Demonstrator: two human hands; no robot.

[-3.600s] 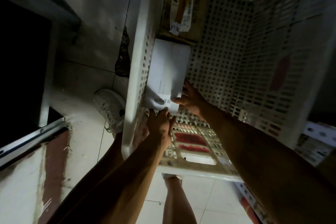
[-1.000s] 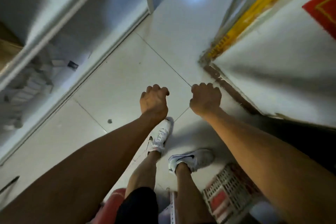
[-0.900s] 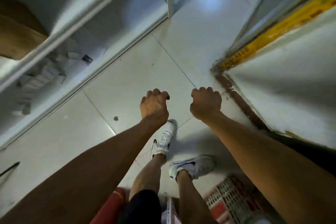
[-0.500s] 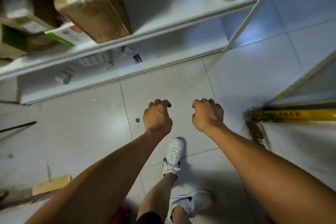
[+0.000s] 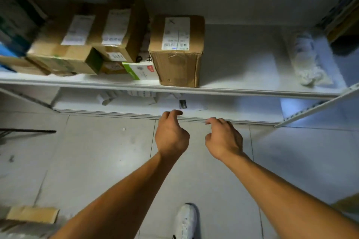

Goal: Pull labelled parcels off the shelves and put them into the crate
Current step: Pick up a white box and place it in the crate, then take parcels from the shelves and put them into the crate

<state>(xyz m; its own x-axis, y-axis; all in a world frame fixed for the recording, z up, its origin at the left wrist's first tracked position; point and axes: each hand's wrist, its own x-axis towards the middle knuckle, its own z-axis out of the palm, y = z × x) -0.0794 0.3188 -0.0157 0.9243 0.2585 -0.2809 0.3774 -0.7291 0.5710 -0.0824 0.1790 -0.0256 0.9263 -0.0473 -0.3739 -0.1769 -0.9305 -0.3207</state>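
The nearest labelled parcel is a tall brown cardboard box (image 5: 177, 52) standing at the front edge of the middle shelf (image 5: 252, 91), with a white shipping label (image 5: 176, 34) on its top face. To its left, a small white and green carton (image 5: 140, 71) touches it, and beyond that several more labelled cardboard boxes (image 5: 108, 33) are stacked and leaning against one another. To the right, well apart from the boxes, a white plastic mailer bag (image 5: 306, 60) lies on the same shelf. Below, on the bottom shelf (image 5: 233, 109), loose white papers or flat envelopes (image 5: 139, 97) are scattered; I cannot tell whether these are parcels. My left hand (image 5: 171, 136) and my right hand (image 5: 223, 139) are raised side by side in front of the bottom shelf, over the tiled floor (image 5: 87, 161). Both are empty, with fingers loosely curled and relaxed, touching nothing. The crate is not in view, so I cannot say how many parcels it holds. Judging from the shelf, much of the picking remains: at least four boxes and the bag are not yet pulled. The tall box looks like the closest reach. My white shoe (image 5: 187, 221) shows at the bottom edge, and a piece of cardboard (image 5: 33, 214) lies on the floor at lower left.
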